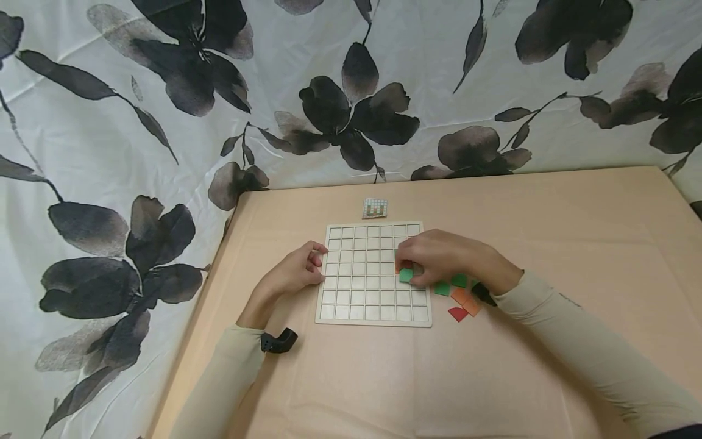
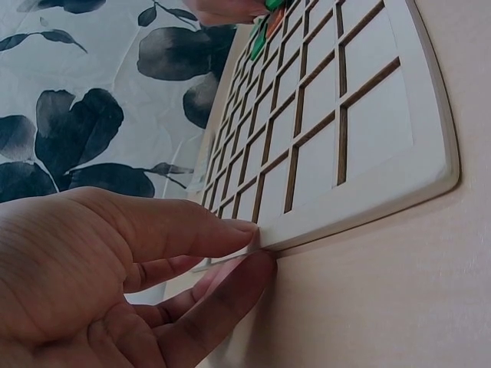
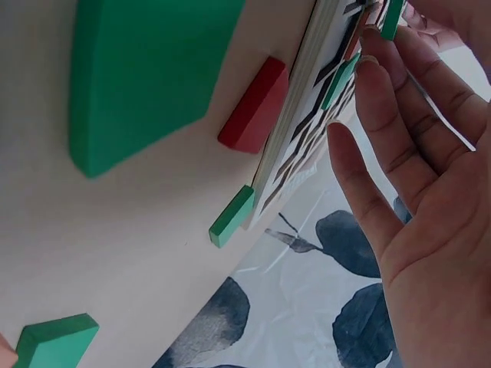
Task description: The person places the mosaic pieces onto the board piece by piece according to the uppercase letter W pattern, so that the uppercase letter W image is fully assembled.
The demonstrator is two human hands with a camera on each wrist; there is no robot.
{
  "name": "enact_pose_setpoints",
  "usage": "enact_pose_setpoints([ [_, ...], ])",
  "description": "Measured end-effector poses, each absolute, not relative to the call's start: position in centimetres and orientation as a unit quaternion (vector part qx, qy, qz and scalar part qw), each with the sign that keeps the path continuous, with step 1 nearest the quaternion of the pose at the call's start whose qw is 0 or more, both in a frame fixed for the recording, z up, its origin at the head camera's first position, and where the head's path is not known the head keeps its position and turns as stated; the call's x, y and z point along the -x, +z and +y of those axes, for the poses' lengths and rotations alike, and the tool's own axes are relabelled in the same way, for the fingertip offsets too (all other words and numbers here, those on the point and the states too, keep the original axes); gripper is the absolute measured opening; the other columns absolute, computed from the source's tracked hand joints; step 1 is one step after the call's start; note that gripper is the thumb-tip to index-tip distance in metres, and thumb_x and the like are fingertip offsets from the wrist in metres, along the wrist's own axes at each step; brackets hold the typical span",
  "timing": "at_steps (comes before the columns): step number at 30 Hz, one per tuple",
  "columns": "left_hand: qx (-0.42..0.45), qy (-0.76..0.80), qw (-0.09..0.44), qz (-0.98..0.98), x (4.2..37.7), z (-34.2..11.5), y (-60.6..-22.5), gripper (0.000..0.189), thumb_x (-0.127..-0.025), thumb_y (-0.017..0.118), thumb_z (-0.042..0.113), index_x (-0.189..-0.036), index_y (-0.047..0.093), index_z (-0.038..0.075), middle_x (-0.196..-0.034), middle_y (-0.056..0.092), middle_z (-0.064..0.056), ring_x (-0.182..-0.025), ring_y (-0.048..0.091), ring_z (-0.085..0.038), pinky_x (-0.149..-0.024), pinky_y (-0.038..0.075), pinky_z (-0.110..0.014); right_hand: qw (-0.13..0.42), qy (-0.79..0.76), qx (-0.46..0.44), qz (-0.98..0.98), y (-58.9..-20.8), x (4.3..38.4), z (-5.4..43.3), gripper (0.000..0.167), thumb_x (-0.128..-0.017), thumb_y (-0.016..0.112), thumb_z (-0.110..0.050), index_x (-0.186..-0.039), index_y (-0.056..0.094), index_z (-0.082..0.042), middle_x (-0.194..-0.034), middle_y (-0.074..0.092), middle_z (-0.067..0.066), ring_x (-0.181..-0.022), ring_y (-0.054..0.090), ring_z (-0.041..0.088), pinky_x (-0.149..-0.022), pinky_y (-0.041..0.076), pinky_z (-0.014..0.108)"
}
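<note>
So the right hand (image 1: 443, 256) has a green square tile (image 1: 406, 275) pinched in its fingertips, out over the right-hand columns of a white grid board (image 1: 356, 282); can't tell if the tile is touching the board. The left hand (image 1: 293, 269) is gripping the board's left edge, thumb on the rim. Right by the right hand's fingers, another green tile (image 3: 340, 82) and an orange tile (image 3: 355, 32) are already sitting on the grid. Just off the board's right side there's a loose bunch: green pieces (image 1: 442, 288), orange pieces (image 1: 470, 305) and a red piece (image 1: 457, 313), some of them partly hidden by the wrist. Past the board's far edge is a little pattern card (image 1: 375, 208), all on a light tan table (image 1: 351, 384), with a floral cloth (image 1: 263, 67) behind.
</note>
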State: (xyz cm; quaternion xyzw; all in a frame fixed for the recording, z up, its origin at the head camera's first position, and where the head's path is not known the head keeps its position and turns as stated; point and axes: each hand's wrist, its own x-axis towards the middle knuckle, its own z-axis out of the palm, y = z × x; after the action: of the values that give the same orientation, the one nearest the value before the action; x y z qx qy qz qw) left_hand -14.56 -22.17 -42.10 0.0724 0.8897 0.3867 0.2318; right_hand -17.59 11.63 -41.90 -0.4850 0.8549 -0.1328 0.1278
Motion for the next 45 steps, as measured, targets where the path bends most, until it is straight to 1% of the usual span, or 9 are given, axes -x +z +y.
enact_pose_setpoints([
  [7,-0.072,0.391,0.234,0.887,14.6,-22.2,-42.2,0.053,-0.09,0.07,-0.003,-0.138,0.047,0.002,-0.103,0.048,-0.01,-0.086,0.051,-0.02,-0.068,0.043,-0.028,0.121,-0.138,0.507,0.842,-42.0,17.4,11.4,0.019,-0.084,0.076,-0.023,-0.101,0.07,-0.021,-0.087,0.061,-0.008,-0.079,0.053,0.008,-0.071,0.046,0.027],
  [16,-0.07,0.391,0.232,0.888,14.7,-22.3,-42.3,0.053,-0.09,0.07,-0.004,-0.138,0.047,0.002,-0.103,0.048,-0.01,-0.087,0.051,-0.02,-0.068,0.044,-0.028,0.121,-0.127,0.514,0.84,-42.0,17.2,11.1,0.017,-0.082,0.073,-0.021,-0.099,0.069,-0.024,-0.086,0.057,-0.009,-0.078,0.051,0.007,-0.07,0.043,0.027],
  [22,-0.069,0.393,0.231,0.887,14.6,-22.2,-42.1,0.053,-0.09,0.069,-0.004,-0.138,0.047,0.003,-0.102,0.048,-0.01,-0.086,0.051,-0.02,-0.069,0.044,-0.027,0.119,-0.122,0.523,0.835,-42.0,17.2,11.1,0.017,-0.083,0.074,-0.024,-0.099,0.069,-0.024,-0.087,0.055,-0.007,-0.074,0.048,0.007,-0.067,0.041,0.026],
  [25,-0.071,0.393,0.23,0.887,14.6,-22.2,-42.2,0.053,-0.09,0.069,-0.005,-0.138,0.047,0.002,-0.102,0.049,-0.01,-0.086,0.051,-0.02,-0.069,0.044,-0.026,0.119,-0.119,0.526,0.834,-41.9,17.2,11.2,0.017,-0.084,0.075,-0.025,-0.1,0.069,-0.023,-0.089,0.054,-0.006,-0.075,0.048,0.009,-0.068,0.041,0.028],
  [32,-0.069,0.39,0.23,0.889,14.6,-22.2,-42.2,0.053,-0.09,0.07,-0.004,-0.137,0.047,0.003,-0.102,0.049,-0.011,-0.087,0.051,-0.02,-0.07,0.044,-0.027,0.118,-0.126,0.523,0.835,-41.7,17.3,11.6,0.02,-0.085,0.075,-0.027,-0.104,0.072,-0.022,-0.093,0.057,-0.006,-0.079,0.051,0.009,-0.071,0.044,0.028],
  [38,-0.07,0.387,0.229,0.89,14.7,-22.2,-42.1,0.053,-0.09,0.07,-0.004,-0.137,0.047,0.002,-0.102,0.049,-0.011,-0.086,0.051,-0.02,-0.07,0.044,-0.027,0.109,-0.133,0.519,0.838,-41.9,17.5,12.6,0.021,-0.084,0.076,-0.026,-0.105,0.072,-0.021,-0.092,0.058,-0.006,-0.077,0.049,0.007,-0.067,0.041,0.026],
  [42,-0.069,0.386,0.231,0.891,14.6,-22.1,-42.1,0.053,-0.09,0.07,-0.004,-0.137,0.048,0.003,-0.101,0.049,-0.01,-0.086,0.051,-0.02,-0.07,0.044,-0.027,0.122,-0.143,0.496,0.848,-41.6,17.5,13.5,0.02,-0.084,0.076,-0.025,-0.104,0.072,-0.023,-0.091,0.058,-0.007,-0.073,0.049,0.005,-0.065,0.042,0.026],
  [45,-0.068,0.385,0.23,0.891,14.7,-22.1,-42.1,0.053,-0.09,0.07,-0.004,-0.137,0.048,0.003,-0.101,0.049,-0.01,-0.086,0.051,-0.02,-0.07,0.044,-0.027,0.128,-0.147,0.482,0.854,-41.4,17.5,14.1,0.021,-0.086,0.076,-0.026,-0.106,0.072,-0.023,-0.093,0.059,-0.009,-0.075,0.053,0.005,-0.069,0.045,0.026],
])
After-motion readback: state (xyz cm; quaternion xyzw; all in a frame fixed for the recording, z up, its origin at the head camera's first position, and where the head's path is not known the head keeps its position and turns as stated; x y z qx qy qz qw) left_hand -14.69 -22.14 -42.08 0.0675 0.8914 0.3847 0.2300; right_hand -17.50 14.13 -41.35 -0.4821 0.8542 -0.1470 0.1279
